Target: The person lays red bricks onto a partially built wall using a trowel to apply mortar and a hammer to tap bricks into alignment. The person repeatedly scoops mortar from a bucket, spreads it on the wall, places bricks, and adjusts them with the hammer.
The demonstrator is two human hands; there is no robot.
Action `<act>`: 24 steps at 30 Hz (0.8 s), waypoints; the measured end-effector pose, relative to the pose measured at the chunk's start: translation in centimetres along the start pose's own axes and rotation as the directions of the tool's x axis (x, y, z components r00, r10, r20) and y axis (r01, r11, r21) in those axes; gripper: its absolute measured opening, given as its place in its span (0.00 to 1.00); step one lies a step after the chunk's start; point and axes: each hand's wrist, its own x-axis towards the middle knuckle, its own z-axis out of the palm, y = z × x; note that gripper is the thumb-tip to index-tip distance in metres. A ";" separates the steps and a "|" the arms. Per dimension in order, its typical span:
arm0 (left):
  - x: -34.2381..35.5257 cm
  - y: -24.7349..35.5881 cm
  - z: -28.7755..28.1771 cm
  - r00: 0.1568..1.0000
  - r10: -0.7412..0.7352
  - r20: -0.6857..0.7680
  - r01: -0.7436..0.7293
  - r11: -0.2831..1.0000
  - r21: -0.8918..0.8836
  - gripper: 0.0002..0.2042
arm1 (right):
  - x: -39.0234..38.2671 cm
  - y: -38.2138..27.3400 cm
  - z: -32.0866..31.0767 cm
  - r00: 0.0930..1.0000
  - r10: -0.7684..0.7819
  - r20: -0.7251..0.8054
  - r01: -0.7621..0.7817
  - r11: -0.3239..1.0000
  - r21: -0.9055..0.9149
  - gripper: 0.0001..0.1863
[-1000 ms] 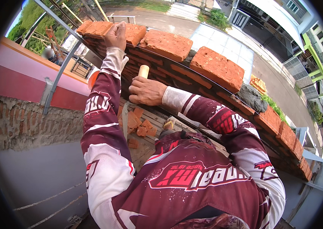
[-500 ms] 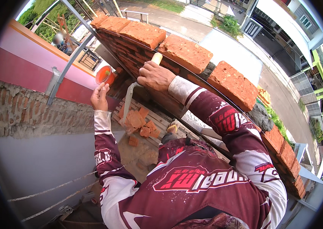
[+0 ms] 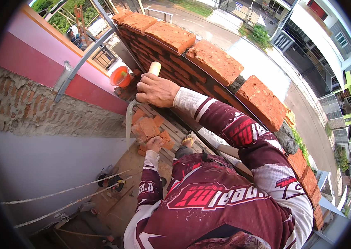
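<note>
My right hand (image 3: 158,89) is closed round the pale wooden handle of a trowel (image 3: 129,122), whose long grey blade hangs down beside the brick wall. My left hand (image 3: 155,143) is low over a pile of orange broken bricks (image 3: 145,128) on wooden planks. Its fingers are mostly hidden behind the back of the hand, so I cannot make out whether they grip a piece. To the right of my hands runs the red brick wall (image 3: 171,56), with a top row of bricks (image 3: 215,61) along a taut string.
An orange bucket (image 3: 120,77) with something green inside stands beyond my right hand. A grey metal pole (image 3: 85,58) leans at the left before a pink wall (image 3: 38,58). Two ropes (image 3: 67,193) cross the lower left. Wooden planks (image 3: 183,135) lie below; a street lies beyond the brick wall.
My left hand has dropped from near the bucket to the broken bricks. My right hand has shifted slightly left and down with the trowel. The whole view has moved a little.
</note>
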 end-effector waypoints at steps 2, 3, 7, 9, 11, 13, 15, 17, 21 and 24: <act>-0.4 -1.0 0.6 0.999 -0.041 -0.030 0.041 0.999 0.027 0.12 | 0.1 1.2 -0.1 0.999 -0.011 0.032 0.012 0.999 -0.038 0.06; -0.7 -1.4 0.7 0.997 -0.062 -0.054 0.063 0.998 0.028 0.12 | -0.2 2.3 -0.2 0.983 0.107 0.146 -0.107 0.994 -0.010 0.06; -0.9 -2.3 -0.2 0.991 -0.116 -0.066 0.115 0.993 -0.018 0.11 | -0.9 3.7 0.6 0.917 0.265 0.298 -0.247 0.964 -0.097 0.05; -0.5 -2.9 -0.7 0.986 -0.154 -0.060 0.153 0.988 -0.019 0.11 | -0.8 3.5 1.3 0.983 0.101 0.152 -0.101 0.995 -0.011 0.05; 0.3 -3.1 -1.2 0.976 -0.210 -0.050 0.212 0.976 0.038 0.10 | -0.5 3.3 1.8 0.998 -0.031 0.058 0.031 1.000 0.004 0.05; 0.9 -3.1 -1.6 0.985 -0.172 -0.026 0.172 0.985 -0.006 0.09 | -0.4 3.5 2.0 0.939 0.278 0.203 -0.270 0.961 -0.065 0.05; 1.4 -2.7 -1.8 0.986 -0.165 -0.031 0.164 0.986 -0.019 0.08 | -0.5 4.1 1.8 0.870 0.383 0.311 -0.336 0.922 -0.195 0.05; 2.0 -2.1 -1.9 0.986 -0.158 -0.051 0.158 0.987 -0.007 0.08 | -0.6 4.7 1.6 0.962 0.179 0.207 -0.170 0.984 -0.060 0.06; 3.4 -1.7 -2.4 0.991 -0.135 -0.006 0.136 0.989 0.065 0.08 | -0.5 4.7 1.7 0.942 0.258 0.216 -0.249 0.966 -0.068 0.06; 4.6 -1.5 -3.0 0.994 -0.110 0.029 0.109 0.994 0.022 0.08 | -0.4 4.8 1.7 0.935 0.275 0.225 -0.263 0.961 -0.086 0.05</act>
